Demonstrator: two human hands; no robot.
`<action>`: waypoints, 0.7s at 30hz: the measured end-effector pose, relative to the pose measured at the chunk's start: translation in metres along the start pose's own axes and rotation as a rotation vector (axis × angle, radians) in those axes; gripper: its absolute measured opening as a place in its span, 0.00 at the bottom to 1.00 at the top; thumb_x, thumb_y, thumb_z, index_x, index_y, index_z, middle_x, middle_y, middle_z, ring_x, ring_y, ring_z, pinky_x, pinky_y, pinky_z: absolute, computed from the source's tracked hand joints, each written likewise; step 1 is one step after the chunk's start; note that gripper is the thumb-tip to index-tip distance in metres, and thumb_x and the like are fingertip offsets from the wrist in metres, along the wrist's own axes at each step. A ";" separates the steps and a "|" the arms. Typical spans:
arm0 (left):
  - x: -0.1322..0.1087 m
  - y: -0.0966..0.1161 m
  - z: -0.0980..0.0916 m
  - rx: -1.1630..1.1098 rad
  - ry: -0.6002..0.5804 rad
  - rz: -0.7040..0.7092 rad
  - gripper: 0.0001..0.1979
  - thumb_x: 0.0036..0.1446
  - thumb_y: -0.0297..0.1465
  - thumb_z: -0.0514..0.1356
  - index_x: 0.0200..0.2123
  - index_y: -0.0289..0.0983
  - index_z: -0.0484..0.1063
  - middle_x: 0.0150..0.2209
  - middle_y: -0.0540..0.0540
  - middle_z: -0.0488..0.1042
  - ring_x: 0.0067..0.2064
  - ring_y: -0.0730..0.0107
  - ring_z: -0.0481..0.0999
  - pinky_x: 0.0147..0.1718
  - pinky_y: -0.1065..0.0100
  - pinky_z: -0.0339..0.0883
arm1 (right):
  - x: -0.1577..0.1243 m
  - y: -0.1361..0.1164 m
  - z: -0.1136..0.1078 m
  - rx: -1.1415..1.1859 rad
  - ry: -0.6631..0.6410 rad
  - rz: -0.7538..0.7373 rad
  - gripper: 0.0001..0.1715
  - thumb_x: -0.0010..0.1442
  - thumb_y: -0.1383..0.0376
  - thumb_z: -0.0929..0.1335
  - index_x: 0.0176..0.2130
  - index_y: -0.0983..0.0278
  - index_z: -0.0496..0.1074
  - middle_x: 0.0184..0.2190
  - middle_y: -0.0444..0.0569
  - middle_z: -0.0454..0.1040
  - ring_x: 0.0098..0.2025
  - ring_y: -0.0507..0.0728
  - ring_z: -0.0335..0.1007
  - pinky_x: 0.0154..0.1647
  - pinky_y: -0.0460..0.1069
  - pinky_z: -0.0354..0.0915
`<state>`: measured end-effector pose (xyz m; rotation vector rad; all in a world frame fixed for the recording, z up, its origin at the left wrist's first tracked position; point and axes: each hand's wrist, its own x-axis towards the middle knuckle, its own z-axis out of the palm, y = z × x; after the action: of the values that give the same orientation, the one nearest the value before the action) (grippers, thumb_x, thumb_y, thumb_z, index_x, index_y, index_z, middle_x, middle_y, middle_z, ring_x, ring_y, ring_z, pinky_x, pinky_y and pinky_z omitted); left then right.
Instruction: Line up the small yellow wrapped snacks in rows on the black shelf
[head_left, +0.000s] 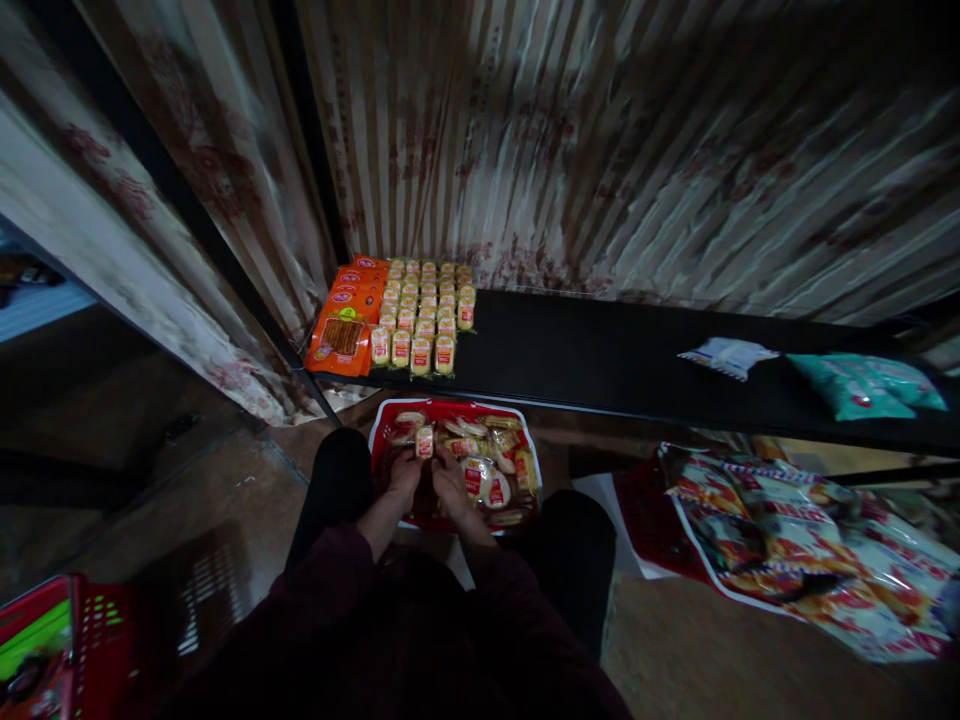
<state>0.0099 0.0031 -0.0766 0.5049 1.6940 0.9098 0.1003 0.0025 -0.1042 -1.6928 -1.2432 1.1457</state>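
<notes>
Over the red basket (531,440) between my knees, my left hand (405,476) and my right hand (448,478) come together on one small wrapped snack cake (424,442). Fingers of both hands are closed at its lower edge, and the cake stands upright. More wrapped cakes, some oval and some round, lie loose in the basket beside my right hand. On the black shelf (570,345) beyond, similar wrapped cakes (422,352) stand in tidy rows. Orange snack bags (345,315) overlap in a column to their left.
A white packet (729,355) and teal bags (862,385) lie on the shelf's right part. Below them, a second red basket (652,520) overflows with large snack bags (795,530). Another red basket (101,640) stands at lower left. Patterned curtains (540,150) hang behind the shelf.
</notes>
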 end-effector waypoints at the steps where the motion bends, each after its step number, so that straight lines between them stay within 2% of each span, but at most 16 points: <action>1: -0.004 0.002 -0.001 -0.017 -0.020 0.010 0.10 0.51 0.24 0.58 0.38 0.33 0.76 0.35 0.44 0.79 0.35 0.70 0.78 0.36 0.70 0.69 | -0.003 -0.003 -0.001 0.027 0.005 -0.004 0.21 0.53 0.64 0.61 0.45 0.63 0.74 0.45 0.54 0.77 0.48 0.59 0.73 0.52 0.56 0.67; 6: -0.029 0.015 0.003 -0.135 -0.128 0.044 0.13 0.53 0.21 0.55 0.41 0.32 0.74 0.37 0.43 0.79 0.36 0.70 0.77 0.37 0.70 0.68 | -0.018 -0.017 -0.017 0.146 0.080 -0.061 0.21 0.55 0.62 0.62 0.47 0.62 0.72 0.47 0.51 0.76 0.50 0.58 0.72 0.54 0.56 0.65; 13: -0.056 0.035 0.017 -0.169 -0.186 0.126 0.15 0.52 0.24 0.57 0.43 0.35 0.74 0.43 0.44 0.78 0.46 0.68 0.76 0.46 0.68 0.68 | -0.028 -0.034 -0.053 0.110 0.083 -0.165 0.23 0.56 0.60 0.63 0.51 0.62 0.71 0.53 0.52 0.72 0.56 0.58 0.67 0.60 0.56 0.60; 18: -0.075 0.051 0.024 -0.106 -0.240 0.137 0.14 0.53 0.25 0.56 0.43 0.36 0.74 0.43 0.44 0.78 0.44 0.69 0.76 0.46 0.68 0.67 | -0.038 -0.045 -0.068 0.184 0.123 -0.194 0.25 0.57 0.59 0.63 0.53 0.61 0.69 0.51 0.51 0.74 0.52 0.59 0.70 0.57 0.57 0.64; 21: -0.081 0.057 0.029 -0.126 -0.269 0.169 0.12 0.50 0.27 0.57 0.39 0.36 0.76 0.41 0.44 0.78 0.42 0.67 0.76 0.46 0.66 0.66 | -0.042 -0.052 -0.074 0.253 0.153 -0.196 0.25 0.56 0.59 0.64 0.53 0.60 0.69 0.50 0.50 0.75 0.51 0.59 0.71 0.55 0.57 0.66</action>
<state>0.0562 -0.0115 0.0142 0.6616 1.3578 1.0144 0.1483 -0.0279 -0.0217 -1.4098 -1.0925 0.9900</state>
